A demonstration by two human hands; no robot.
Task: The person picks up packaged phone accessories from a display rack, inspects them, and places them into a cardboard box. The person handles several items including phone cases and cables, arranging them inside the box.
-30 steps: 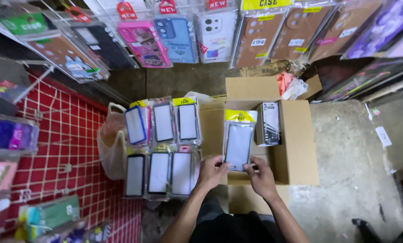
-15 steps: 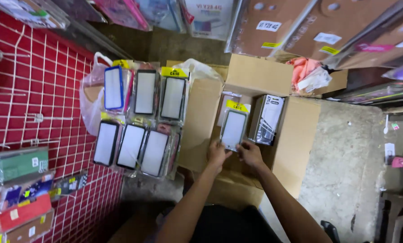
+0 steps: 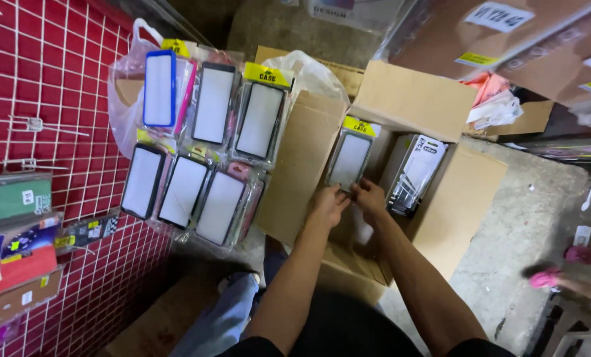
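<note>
Both my hands hold one clear-packaged phone case with a yellow header card [image 3: 350, 157] by its near bottom edge, my left hand [image 3: 328, 203] and right hand [image 3: 369, 196] each pinching a corner, fingers closed on it. It stands upright inside the open brown cardboard box [image 3: 417, 99], seemingly so its face can be read. Just right of it leans a stack of black-and-white packaged cases [image 3: 415, 173]. To the left, six similar packets with yellow tags [image 3: 203, 145] lie fanned in two rows beside a red wire grid wall [image 3: 37, 79].

Packaged case [image 3: 349, 158] inside cardboard box [image 3: 414, 99]
</note>
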